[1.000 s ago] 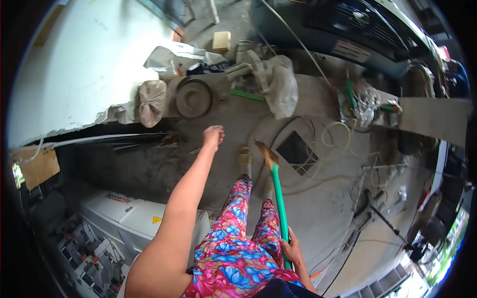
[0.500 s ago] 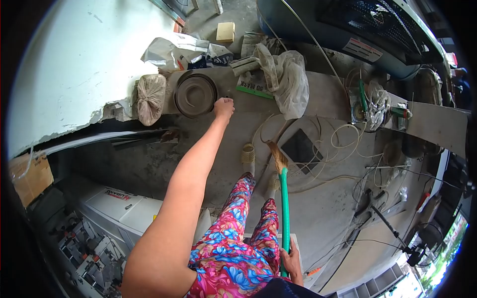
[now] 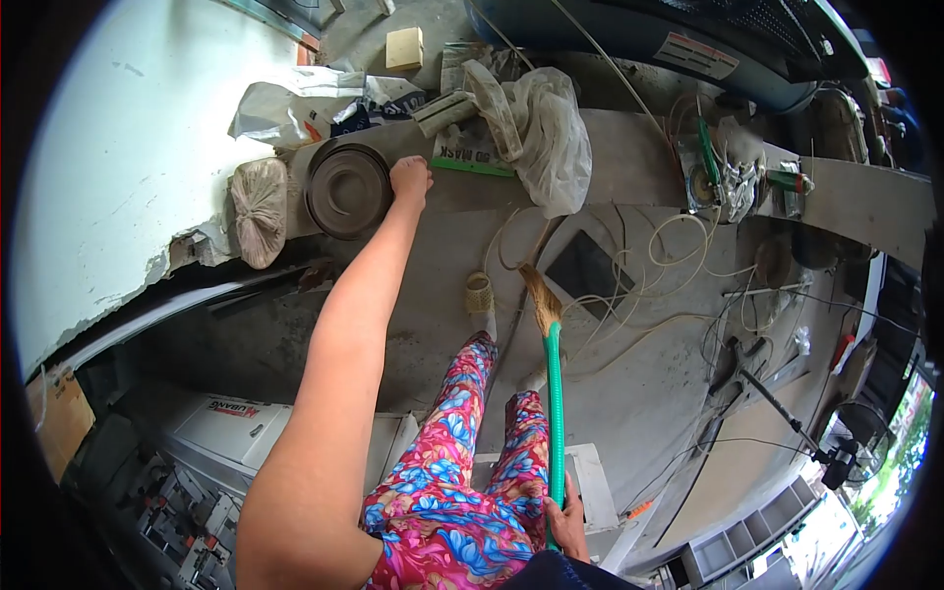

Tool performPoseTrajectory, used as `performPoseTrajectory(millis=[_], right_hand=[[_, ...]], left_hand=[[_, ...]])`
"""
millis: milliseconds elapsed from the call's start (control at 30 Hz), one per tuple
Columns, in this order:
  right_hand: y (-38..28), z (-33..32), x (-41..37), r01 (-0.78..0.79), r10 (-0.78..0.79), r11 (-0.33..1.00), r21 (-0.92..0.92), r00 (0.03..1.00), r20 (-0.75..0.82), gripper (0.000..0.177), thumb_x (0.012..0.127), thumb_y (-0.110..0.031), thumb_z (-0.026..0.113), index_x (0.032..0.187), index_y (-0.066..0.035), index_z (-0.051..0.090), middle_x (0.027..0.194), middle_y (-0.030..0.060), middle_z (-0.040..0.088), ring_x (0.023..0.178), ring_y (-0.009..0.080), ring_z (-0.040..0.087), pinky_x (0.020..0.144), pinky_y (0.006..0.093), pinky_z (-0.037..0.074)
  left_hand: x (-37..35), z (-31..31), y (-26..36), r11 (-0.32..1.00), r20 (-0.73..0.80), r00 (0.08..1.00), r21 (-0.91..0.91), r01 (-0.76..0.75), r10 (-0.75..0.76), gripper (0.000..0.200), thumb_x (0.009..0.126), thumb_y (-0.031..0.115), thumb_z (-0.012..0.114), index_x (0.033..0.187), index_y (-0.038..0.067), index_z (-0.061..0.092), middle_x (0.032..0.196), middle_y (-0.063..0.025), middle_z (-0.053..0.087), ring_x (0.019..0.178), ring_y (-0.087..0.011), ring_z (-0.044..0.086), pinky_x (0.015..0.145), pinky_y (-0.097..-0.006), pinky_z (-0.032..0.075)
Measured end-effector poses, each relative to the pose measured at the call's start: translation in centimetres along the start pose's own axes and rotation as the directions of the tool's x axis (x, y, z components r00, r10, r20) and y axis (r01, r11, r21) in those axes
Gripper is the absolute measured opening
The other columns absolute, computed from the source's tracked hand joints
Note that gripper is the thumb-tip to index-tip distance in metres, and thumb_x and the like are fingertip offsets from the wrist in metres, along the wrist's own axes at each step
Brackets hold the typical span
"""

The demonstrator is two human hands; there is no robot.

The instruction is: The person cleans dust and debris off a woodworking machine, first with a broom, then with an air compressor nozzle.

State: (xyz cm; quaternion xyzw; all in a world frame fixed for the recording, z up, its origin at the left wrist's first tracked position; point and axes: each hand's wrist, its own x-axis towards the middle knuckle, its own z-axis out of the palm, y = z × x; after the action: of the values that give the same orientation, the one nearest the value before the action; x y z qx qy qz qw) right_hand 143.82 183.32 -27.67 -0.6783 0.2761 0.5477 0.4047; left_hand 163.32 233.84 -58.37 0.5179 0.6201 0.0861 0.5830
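Observation:
My left hand (image 3: pixel 411 181) is stretched far forward over the concrete ledge, its fingers curled at the right rim of a round dark pan (image 3: pixel 347 191). What its fingers pinch is too small to make out. Low in the view, my right hand (image 3: pixel 566 519) is wrapped round a green tube-like handle (image 3: pixel 557 423). A brown brush end (image 3: pixel 541 297) tops the handle, above the floor by my feet. Right of my left hand lies a green and white mask box (image 3: pixel 474 162), partly under a clear plastic bag (image 3: pixel 556 143).
A tied bag (image 3: pixel 260 213) sits left of the pan. Pale hoses (image 3: pixel 678 246) coil across the floor near a dark square plate (image 3: pixel 588 274). A black stand fan (image 3: pixel 854 442) is at the right. A white cabinet (image 3: pixel 221 428) stands lower left.
The view has shifted, so the ledge and pan appear farther left. My left hand stays beside the pan's rim, now slightly higher along it. My right hand still holds the green handle.

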Motion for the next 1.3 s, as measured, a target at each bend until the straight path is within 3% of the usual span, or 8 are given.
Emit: performPoseTrajectory(millis=[200, 333, 467, 533, 567, 800, 1033, 1300], right_hand=[[1.3, 0.1, 0.3, 0.000, 0.000, 1.000, 0.027, 1.000, -0.014, 0.063, 0.083, -0.003, 0.057, 0.138, -0.001, 0.028, 0.078, 0.0005, 0.054, 0.063, 0.0058, 0.049, 0.056, 0.0199, 0.042], [3.3, -0.6, 1.3, 0.109, -0.109, 0.994, 0.008, 0.994, -0.018, 0.063, 0.082, -0.005, 0.057, 0.138, 0.000, 0.028, 0.079, 0.0006, 0.054, 0.062, 0.0060, 0.048, 0.055, 0.0205, 0.042], [4.6, -1.3, 2.1, 0.057, -0.056, 0.997, 0.057, 0.998, -0.020, 0.062, 0.082, -0.007, 0.058, 0.136, 0.003, 0.031, 0.114, 0.0115, 0.054, 0.095, 0.0148, 0.052, 0.083, 0.0258, 0.043], [8.3, -1.6, 3.7, 0.195, -0.196, 0.981, -0.024, 0.979, -0.049, 0.063, 0.082, -0.007, 0.058, 0.138, 0.000, 0.030, 0.105, 0.0093, 0.057, 0.085, 0.0133, 0.055, 0.075, 0.0253, 0.046], [7.6, -1.9, 3.4, -0.075, 0.066, 0.979, 0.190, 0.996, 0.053, 0.065, 0.083, -0.004, 0.056, 0.140, -0.005, 0.027, 0.086, 0.0044, 0.057, 0.064, 0.0098, 0.054, 0.057, 0.0239, 0.047], [12.4, -2.5, 5.4, -0.137, 0.102, 0.932, 0.335, 0.988, 0.118, 0.069, 0.082, -0.001, 0.054, 0.143, -0.013, 0.023, 0.074, 0.0023, 0.053, 0.050, 0.0084, 0.049, 0.045, 0.0235, 0.043], [18.1, -3.3, 6.6, -0.229, 0.180, 0.792, 0.566, 0.973, 0.141, 0.066, 0.082, 0.002, 0.051, 0.141, -0.007, 0.024, 0.074, 0.0041, 0.056, 0.051, 0.0091, 0.050, 0.047, 0.0231, 0.043], [22.2, -4.2, 8.7, -0.293, 0.369, 0.572, 0.766, 0.926, 0.079, 0.068, 0.080, 0.002, 0.056, 0.140, -0.004, 0.025, 0.090, 0.0036, 0.058, 0.063, 0.0065, 0.051, 0.056, 0.0204, 0.041]], left_hand=[[2.6, 0.5, -1.5, 1.000, -0.197, 0.980, -0.023, 0.022, -0.026, 0.016, 0.081, 0.012, 0.047, 0.082, 0.000, 0.058, 0.070, -0.0116, 0.057, 0.058, -0.0248, 0.055, 0.047, -0.0360, 0.038], [8.3, -4.0, -5.0, 0.985, 0.411, 0.912, 0.155, -0.074, 0.004, 0.016, 0.086, 0.012, 0.044, 0.099, 0.009, 0.052, 0.079, -0.0018, 0.051, 0.066, -0.0161, 0.050, 0.058, -0.0355, 0.043], [3.7, -3.4, -5.5, 0.732, -0.133, 0.745, 0.360, -0.578, 0.653, 0.026, 0.087, 0.010, 0.050, 0.110, 0.002, 0.057, 0.085, -0.0035, 0.060, 0.068, -0.0103, 0.055, 0.054, -0.0233, 0.042], [-7.9, -0.4, -1.9, 0.792, -0.098, 0.787, 0.130, -0.597, 0.609, 0.017, 0.087, 0.004, 0.048, 0.099, -0.002, 0.059, 0.088, -0.0106, 0.063, 0.078, -0.0164, 0.060, 0.070, -0.0273, 0.047], [-10.9, 0.5, -2.5, 0.777, -0.011, 0.779, 0.082, -0.624, 0.627, 0.016, 0.087, 0.001, 0.047, 0.097, -0.002, 0.058, 0.084, -0.0081, 0.061, 0.074, -0.0129, 0.058, 0.067, -0.0245, 0.047], [-21.5, 8.1, -17.9, 0.740, 0.642, 0.689, 0.273, -0.615, 0.336, 0.013, 0.083, 0.003, 0.050, 0.088, 0.001, 0.062, 0.075, -0.0062, 0.063, 0.067, -0.0118, 0.061, 0.062, -0.0251, 0.048], [-13.2, 16.2, -34.3, 0.765, 0.556, 0.831, 0.527, -0.372, 0.021, 0.018, 0.079, 0.007, 0.054, 0.093, 0.001, 0.063, 0.085, -0.0111, 0.067, 0.081, -0.0208, 0.065, 0.072, -0.0307, 0.049], [-6.4, 21.4, -43.3, 0.468, 0.581, 0.813, 0.729, -0.500, -0.035, 0.023, 0.082, 0.016, 0.052, 0.095, -0.001, 0.061, 0.096, -0.0188, 0.063, 0.095, -0.0332, 0.059, 0.081, -0.0390, 0.045]])
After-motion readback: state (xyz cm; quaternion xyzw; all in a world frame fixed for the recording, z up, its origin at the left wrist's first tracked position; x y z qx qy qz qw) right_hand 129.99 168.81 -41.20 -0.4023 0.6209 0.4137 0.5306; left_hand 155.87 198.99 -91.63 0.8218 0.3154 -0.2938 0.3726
